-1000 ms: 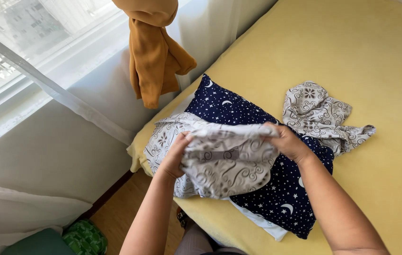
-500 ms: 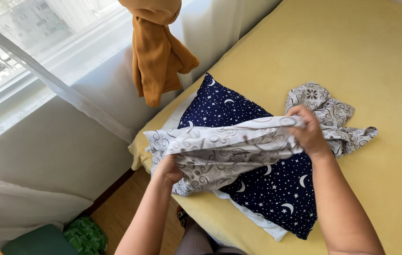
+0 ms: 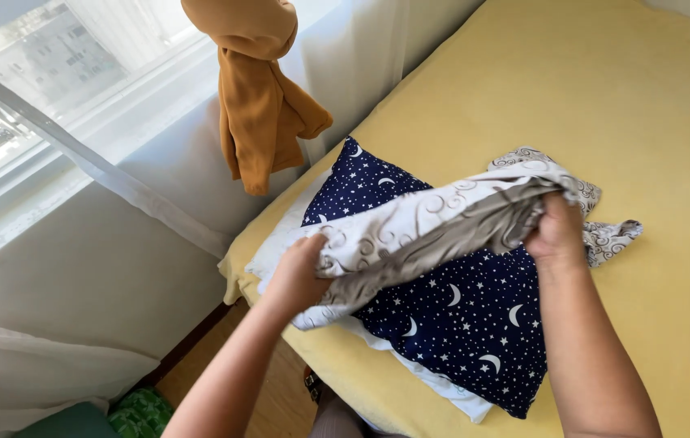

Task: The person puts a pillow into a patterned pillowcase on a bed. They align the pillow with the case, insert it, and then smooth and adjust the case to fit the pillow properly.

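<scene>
**Patterned cloth stretched between both hands over a pillow**

A white-and-grey cloth with a swirl print (image 3: 434, 227) is held taut between the two hands, above a navy pillow with white stars and moons (image 3: 458, 316). The left hand (image 3: 300, 272) is closed around the cloth's lower end, fingers curled over the bunched fabric, thumb side up. The right hand (image 3: 556, 235) is clenched on the cloth's upper end, fabric gathered inside the fist; the fingertips are hidden under the cloth. The cloth runs as a slanted band from the left hand up to the right hand, and its folds sag slightly in between.

Below both hands the navy pillow is laid on a yellow bedsheet (image 3: 645, 105), with a white pillow edge (image 3: 442, 385) showing beneath it. Just beyond the right hand, a second piece of the same swirl-print fabric (image 3: 612, 235) is crumpled on the sheet. Well past the left hand, an ochre garment (image 3: 260, 105) is hung by a white curtain (image 3: 101, 268) and a window (image 3: 45, 73). Near the left forearm, a green item (image 3: 138, 414) is seen on the wooden floor (image 3: 272, 405).
</scene>
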